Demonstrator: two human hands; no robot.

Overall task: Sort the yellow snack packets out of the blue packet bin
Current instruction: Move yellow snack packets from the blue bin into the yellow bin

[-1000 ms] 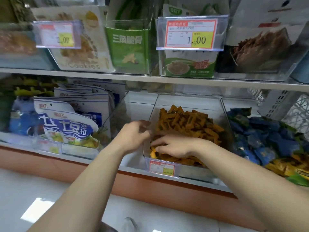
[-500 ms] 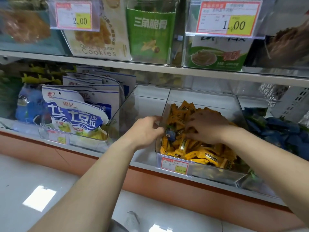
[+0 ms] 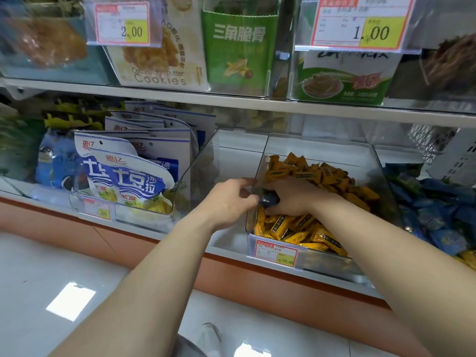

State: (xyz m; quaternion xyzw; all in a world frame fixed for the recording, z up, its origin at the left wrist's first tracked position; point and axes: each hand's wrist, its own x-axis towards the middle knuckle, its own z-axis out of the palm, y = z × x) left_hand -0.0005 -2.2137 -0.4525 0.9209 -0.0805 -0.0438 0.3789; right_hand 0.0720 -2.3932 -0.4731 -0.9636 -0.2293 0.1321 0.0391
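Note:
A clear plastic bin on the lower shelf is full of yellow snack packets. My right hand is inside it at the left side, fingers closed around one blue packet lying among the yellow ones. My left hand grips the bin's left wall from outside, fingers curled over its top edge. To the right, another bin holds a heap of blue packets, with a few yellow packets at its front corner.
White and blue snack bags stand in a clear bin to the left. The upper shelf overhangs with boxes and price tags. A price label hangs on the yellow bin's front. White floor lies below the orange shelf base.
My right hand moved from the top of the yellow heap to the bin's left side and closed on the blue packet. My left hand stays at the bin wall. The camera came closer.

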